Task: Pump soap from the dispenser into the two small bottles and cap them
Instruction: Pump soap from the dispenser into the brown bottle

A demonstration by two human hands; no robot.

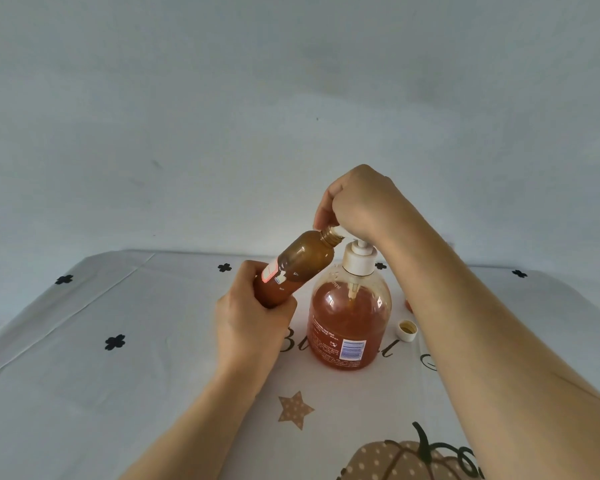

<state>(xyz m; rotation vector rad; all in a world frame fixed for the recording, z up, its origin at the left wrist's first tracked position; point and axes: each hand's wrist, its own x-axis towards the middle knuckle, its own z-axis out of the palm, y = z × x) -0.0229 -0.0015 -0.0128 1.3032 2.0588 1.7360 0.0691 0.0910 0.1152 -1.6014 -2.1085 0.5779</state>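
The left grip [253, 317] is wrapped round the lower half of a small amber bottle [302, 261], held off the bench [153, 341] and tilted with its neck up and to the right. The right grip [361, 202], fingers curled, pinches a pale cap [331, 232] at that bottle's threaded mouth, just above the pump of the soap dispenser [349, 323]. A loose cap [407, 331] lies on the bench just right of the dispenser.

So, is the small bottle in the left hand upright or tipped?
Tipped. The left hand grips its base, and the small brown bottle leans neck-up toward the dispenser.
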